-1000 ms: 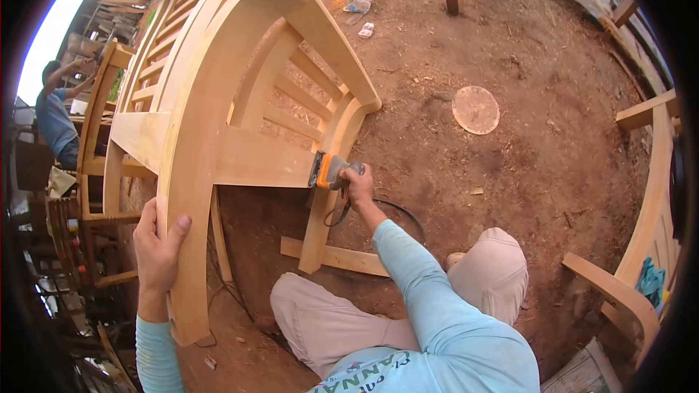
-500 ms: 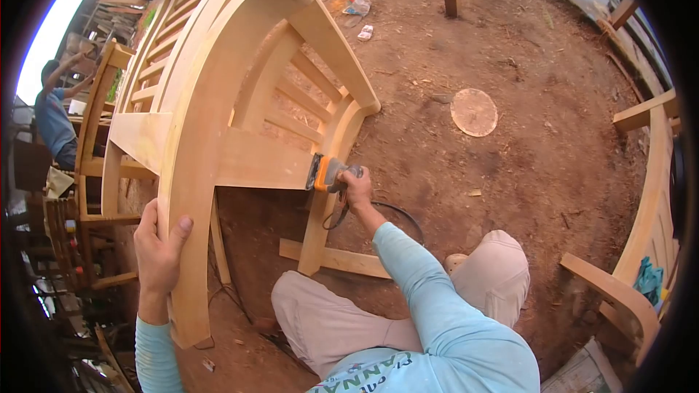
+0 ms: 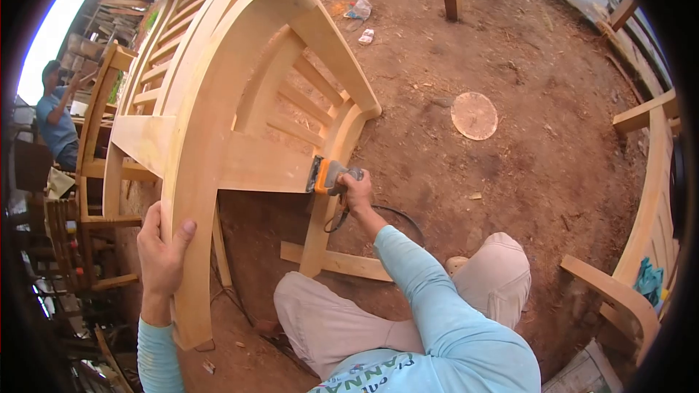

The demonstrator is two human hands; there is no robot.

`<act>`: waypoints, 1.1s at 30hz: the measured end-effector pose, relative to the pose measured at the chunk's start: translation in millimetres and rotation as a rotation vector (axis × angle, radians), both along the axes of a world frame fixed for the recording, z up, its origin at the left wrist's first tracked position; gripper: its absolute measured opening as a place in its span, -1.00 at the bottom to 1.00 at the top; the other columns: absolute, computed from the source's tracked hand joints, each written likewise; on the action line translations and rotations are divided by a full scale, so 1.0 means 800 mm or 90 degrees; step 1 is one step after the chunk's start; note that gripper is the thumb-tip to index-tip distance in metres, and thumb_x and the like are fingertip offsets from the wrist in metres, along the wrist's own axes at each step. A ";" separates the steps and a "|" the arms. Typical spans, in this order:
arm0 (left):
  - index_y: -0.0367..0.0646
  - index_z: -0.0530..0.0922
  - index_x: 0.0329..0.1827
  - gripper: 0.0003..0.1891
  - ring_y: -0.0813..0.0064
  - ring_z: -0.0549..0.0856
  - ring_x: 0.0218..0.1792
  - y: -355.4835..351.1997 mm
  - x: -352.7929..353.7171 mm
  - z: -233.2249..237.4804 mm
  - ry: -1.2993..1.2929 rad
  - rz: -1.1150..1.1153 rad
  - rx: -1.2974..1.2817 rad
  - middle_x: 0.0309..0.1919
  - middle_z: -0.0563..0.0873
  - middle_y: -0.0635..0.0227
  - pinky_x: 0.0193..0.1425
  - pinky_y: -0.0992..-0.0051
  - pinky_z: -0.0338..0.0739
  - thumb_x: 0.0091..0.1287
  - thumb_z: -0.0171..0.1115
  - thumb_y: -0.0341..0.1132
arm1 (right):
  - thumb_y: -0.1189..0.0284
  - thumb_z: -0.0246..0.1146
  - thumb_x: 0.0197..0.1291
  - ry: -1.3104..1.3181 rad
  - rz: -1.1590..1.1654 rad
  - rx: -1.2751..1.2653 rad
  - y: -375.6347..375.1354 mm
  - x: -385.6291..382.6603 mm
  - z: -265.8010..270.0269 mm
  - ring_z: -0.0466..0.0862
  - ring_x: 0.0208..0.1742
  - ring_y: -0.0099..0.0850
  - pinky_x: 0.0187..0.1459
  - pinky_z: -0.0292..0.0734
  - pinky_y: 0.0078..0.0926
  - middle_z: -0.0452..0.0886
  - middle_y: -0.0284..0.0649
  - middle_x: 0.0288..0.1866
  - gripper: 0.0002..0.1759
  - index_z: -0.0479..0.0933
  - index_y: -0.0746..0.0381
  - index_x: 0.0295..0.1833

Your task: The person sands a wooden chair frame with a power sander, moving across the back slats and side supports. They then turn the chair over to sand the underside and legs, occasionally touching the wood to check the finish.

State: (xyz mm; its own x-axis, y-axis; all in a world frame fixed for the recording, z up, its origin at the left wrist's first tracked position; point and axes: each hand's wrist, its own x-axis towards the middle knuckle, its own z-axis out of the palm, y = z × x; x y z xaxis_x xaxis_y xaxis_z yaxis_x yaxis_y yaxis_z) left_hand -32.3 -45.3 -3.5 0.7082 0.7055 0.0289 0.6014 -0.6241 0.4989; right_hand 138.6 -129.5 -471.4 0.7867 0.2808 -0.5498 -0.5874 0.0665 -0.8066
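R hand (image 3: 357,193) clamped round sander (image 3: 326,176), pad at lower end of wooden frame's (image 3: 262,164) panel, by inner side of far leg. L hand (image 3: 162,255) gripping frame's near edge, thumb on face, fingers wrapped behind. Free gap under panel, btwn legs; wide dirt ground (image 3: 561,175) R of sander, w/ round disc (image 3: 474,116) well apart. R arm reaches fwd & L; L arm upright, nr frame.
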 end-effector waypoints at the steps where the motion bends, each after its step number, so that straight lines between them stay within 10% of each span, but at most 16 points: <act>1: -0.41 0.59 0.26 -0.48 0.44 0.75 -0.05 0.000 0.002 -0.001 0.000 -0.002 0.003 -0.06 0.81 0.16 0.09 0.40 0.65 0.48 0.45 -0.14 | 0.11 0.53 -0.06 0.024 0.013 -0.008 0.003 0.010 -0.006 0.79 -0.10 -0.25 0.00 0.69 -0.26 0.77 -0.09 -0.10 -0.27 0.57 0.32 0.18; 33: -0.41 0.59 0.25 -0.49 0.42 0.75 -0.06 -0.001 0.002 -0.003 -0.018 -0.011 0.001 -0.07 0.81 0.16 0.09 0.39 0.64 0.47 0.45 -0.14 | 0.24 0.52 -0.04 -0.073 -0.006 0.027 0.000 -0.009 0.042 0.74 -0.17 -0.37 -0.09 0.68 -0.35 0.73 -0.17 -0.16 -0.35 0.54 0.33 0.15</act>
State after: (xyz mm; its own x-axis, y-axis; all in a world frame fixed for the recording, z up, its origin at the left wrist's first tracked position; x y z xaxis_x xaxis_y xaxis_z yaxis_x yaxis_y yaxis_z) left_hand -30.8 -46.2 -6.1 0.7187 0.6936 0.0501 0.5763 -0.6343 0.5153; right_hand 131.4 -129.7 -437.5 0.8463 0.2947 -0.4439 -0.4909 0.1076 -0.8645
